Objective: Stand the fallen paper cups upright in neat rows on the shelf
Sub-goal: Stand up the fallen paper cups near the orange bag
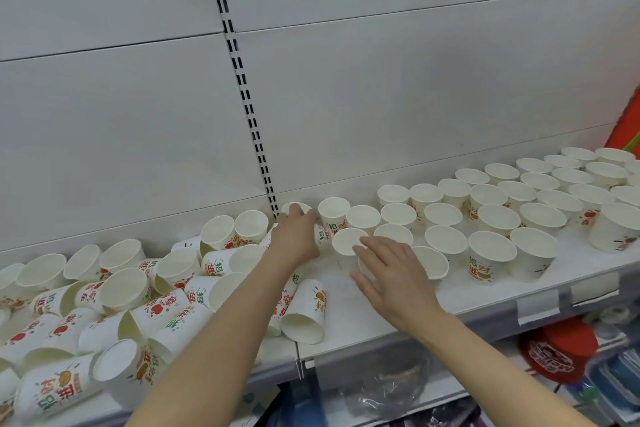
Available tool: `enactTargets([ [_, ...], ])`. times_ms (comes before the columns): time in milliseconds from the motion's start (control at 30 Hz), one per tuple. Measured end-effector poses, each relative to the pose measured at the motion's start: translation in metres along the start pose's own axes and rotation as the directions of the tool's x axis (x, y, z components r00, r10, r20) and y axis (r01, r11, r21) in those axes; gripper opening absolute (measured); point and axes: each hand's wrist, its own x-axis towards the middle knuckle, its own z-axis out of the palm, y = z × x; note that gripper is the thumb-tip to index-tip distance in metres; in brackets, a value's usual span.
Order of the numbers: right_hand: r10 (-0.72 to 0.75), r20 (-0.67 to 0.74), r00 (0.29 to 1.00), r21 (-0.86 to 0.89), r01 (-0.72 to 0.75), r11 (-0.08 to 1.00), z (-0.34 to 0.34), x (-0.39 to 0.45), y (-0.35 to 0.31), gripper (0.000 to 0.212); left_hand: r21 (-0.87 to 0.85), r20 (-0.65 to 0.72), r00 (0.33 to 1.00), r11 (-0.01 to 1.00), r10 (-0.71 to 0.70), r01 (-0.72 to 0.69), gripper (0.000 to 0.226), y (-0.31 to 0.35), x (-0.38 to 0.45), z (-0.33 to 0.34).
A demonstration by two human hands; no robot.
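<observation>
Roughly half done: upright cups [491,218] are filling rows on the right of the shelf [381,315], fallen cups [121,305] are piling left. Left hand [294,236] is curling round a back-row cup [295,207]; right hand [391,274], fingers spread, is touching a front cup [346,246].

Looking forward and down from head height, close over the shelf [381,319], facing its white back wall [381,97].

Both forearms are bare, with no sleeves in view. The left hand [296,236] and right hand [393,279] wear nothing.
</observation>
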Motion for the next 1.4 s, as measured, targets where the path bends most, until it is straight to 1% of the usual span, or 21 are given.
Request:
enactTargets([
  [100, 0.006, 0.184, 0.983, -0.042, 0.002, 0.999, 0.007, -0.004, -0.003, 0.063, 0.070, 0.021, 0.993, 0.990, 0.120, -0.121, 0.071, 0.009, 0.001, -0.007],
  [200, 0.031, 0.290, 0.957, -0.077, -0.009, 0.997, 0.014, -0.008, -0.004, 0.070, -0.035, 0.088, 0.979, 0.983, 0.182, -0.180, 0.078, 0.006, 0.002, 0.002],
  [267, 0.038, 0.257, 0.966, -0.060, -0.023, 0.998, 0.014, -0.010, -0.006, 0.069, -0.120, 0.046, 0.978, 0.973, 0.204, -0.198, 0.082, -0.002, -0.004, 0.005],
  [333, 0.006, 0.154, 0.988, 0.002, -0.006, 1.000, 0.010, -0.009, -0.010, 0.061, -0.197, -0.036, 0.977, 0.957, 0.208, -0.211, 0.080, -0.013, -0.011, 0.003],
  [400, -0.103, 0.045, 0.994, 0.082, 0.099, 0.992, 0.008, -0.008, -0.016, 0.049, -0.257, -0.125, 0.977, 0.946, 0.172, -0.199, 0.074, -0.028, -0.018, -0.005],
  [433, -0.194, 0.030, 0.981, 0.102, 0.190, 0.977, 0.007, -0.008, -0.019, 0.047, -0.266, -0.166, 0.976, 0.947, 0.139, -0.181, 0.069, -0.038, -0.020, -0.010],
  [500, -0.396, 0.085, 0.914, 0.112, 0.386, 0.915, 0.009, -0.006, -0.027, 0.056, -0.247, -0.213, 0.974, 0.961, 0.072, -0.125, 0.056, -0.057, -0.021, -0.017],
  [567, -0.518, 0.202, 0.831, 0.111, 0.506, 0.855, 0.014, -0.004, -0.037, 0.070, -0.207, -0.174, 0.984, 0.976, 0.031, -0.067, 0.044, -0.070, -0.020, -0.019],
  [667, -0.551, 0.325, 0.769, 0.096, 0.553, 0.828, 0.026, 0.002, -0.047, 0.076, -0.148, -0.040, 0.999, 0.989, -0.014, 0.008, 0.045, -0.076, -0.017, -0.013],
  [733, -0.541, 0.353, 0.763, 0.100, 0.544, 0.833, 0.031, 0.007, -0.052, 0.079, -0.119, 0.012, 1.000, 0.993, -0.017, 0.018, 0.049, -0.075, -0.013, -0.008],
  [767, -0.528, 0.342, 0.777, 0.104, 0.527, 0.843, 0.032, 0.008, -0.053, 0.077, -0.109, 0.021, 1.000, 0.994, -0.008, 0.010, 0.050, -0.074, -0.011, -0.006],
  [833, -0.450, 0.279, 0.848, 0.121, 0.434, 0.893, 0.032, 0.004, -0.055, 0.067, -0.088, 0.013, 1.000, 0.996, 0.008, -0.007, 0.047, -0.072, -0.006, -0.005],
  [867, -0.362, 0.228, 0.904, 0.137, 0.338, 0.931, 0.031, 0.001, -0.057, 0.066, -0.091, 0.000, 1.000, 0.996, 0.014, -0.014, 0.045, -0.071, -0.003, -0.005],
  [933, -0.078, 0.116, 0.990, 0.225, 0.050, 0.973, 0.029, -0.006, -0.060, 0.069, -0.132, -0.040, 0.999, 0.991, 0.005, -0.010, 0.042, -0.070, 0.000, -0.005],
  [967, 0.085, 0.090, 0.992, 0.280, -0.107, 0.954, 0.029, -0.008, -0.061, 0.071, -0.161, -0.071, 0.997, 0.987, -0.005, -0.006, 0.042, -0.069, -0.001, -0.004],
  [1000, 0.220, 0.097, 0.971, 0.310, -0.239, 0.920, 0.029, -0.009, -0.062, 0.074, -0.187, -0.106, 0.994, 0.982, -0.009, -0.011, 0.042, -0.069, -0.004, -0.004],
  [1067, 0.344, 0.113, 0.932, 0.285, -0.362, 0.888, 0.032, -0.009, -0.066, 0.080, -0.219, -0.168, 0.986, 0.975, 0.009, -0.047, 0.037, -0.066, -0.015, -0.002],
  [1133, 0.370, 0.100, 0.924, 0.242, -0.383, 0.891, 0.035, -0.007, -0.067, 0.084, -0.192, -0.167, 0.982, 0.975, 0.084, -0.116, 0.032, -0.063, -0.028, -0.001],
  [1200, 0.358, 0.074, 0.931, 0.220, -0.366, 0.904, 0.035, -0.004, -0.066, 0.086, -0.117, -0.062, 0.983, 0.977, 0.174, -0.180, 0.031, -0.062, -0.037, -0.004],
  [1300, 0.237, -0.063, 0.969, 0.153, -0.226, 0.962, 0.033, -0.001, -0.065, 0.077, 0.009, 0.054, 0.975, 0.977, 0.213, -0.214, 0.029, -0.063, -0.041, -0.011],
  [1400, 0.100, -0.217, 0.971, 0.162, -0.065, 0.985, 0.029, 0.000, -0.071, 0.058, -0.027, 0.043, 0.982, 0.983, 0.184, -0.183, 0.019, -0.065, -0.043, -0.017],
])
